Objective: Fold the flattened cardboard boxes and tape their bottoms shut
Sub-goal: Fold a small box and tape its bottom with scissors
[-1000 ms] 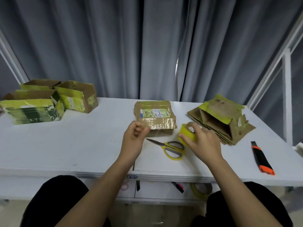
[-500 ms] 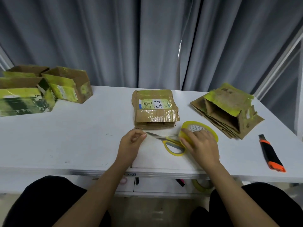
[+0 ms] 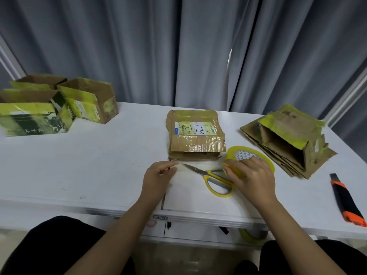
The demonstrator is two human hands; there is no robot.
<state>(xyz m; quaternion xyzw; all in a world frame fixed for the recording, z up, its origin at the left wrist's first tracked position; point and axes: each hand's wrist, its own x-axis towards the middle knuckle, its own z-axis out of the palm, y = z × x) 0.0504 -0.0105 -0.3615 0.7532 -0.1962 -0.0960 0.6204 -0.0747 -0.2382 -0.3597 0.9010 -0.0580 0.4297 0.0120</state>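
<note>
Our right hand (image 3: 253, 178) grips the tape (image 3: 250, 156) on the counter (image 3: 79, 165), fingers (image 3: 234, 165) curled over its near edge. The box (image 3: 195, 133) lies just beyond. Our left hand (image 3: 158, 176) rests loosely curled, holding nothing, near its corner.

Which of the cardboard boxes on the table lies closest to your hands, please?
The flattened box with the white label, lying just beyond the scissors; the other boxes sit off at the table's far left and right.
</note>
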